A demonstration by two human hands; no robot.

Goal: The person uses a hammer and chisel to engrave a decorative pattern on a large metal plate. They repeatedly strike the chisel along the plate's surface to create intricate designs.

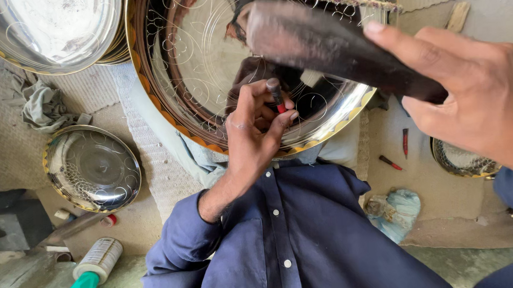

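Note:
A large shiny metal plate (204, 58) with engraved curls and an orange-gold rim lies across my lap. My left hand (256, 132) pinches a small dark punch (275, 94) with a red band, its tip upright against the plate near the rim. My right hand (473, 89) grips a dark wooden mallet (333, 44) raised above the punch, blurred by motion. My blue shirt sleeves show at the bottom.
A second big plate (42, 32) rests at the top left. A smaller engraved plate (92, 169) lies on the mat at left, near a grey rag (43, 106). A tube with a green nozzle (89, 273) lies lower left. Red-handled tools (391, 163) and another plate (459, 161) sit right.

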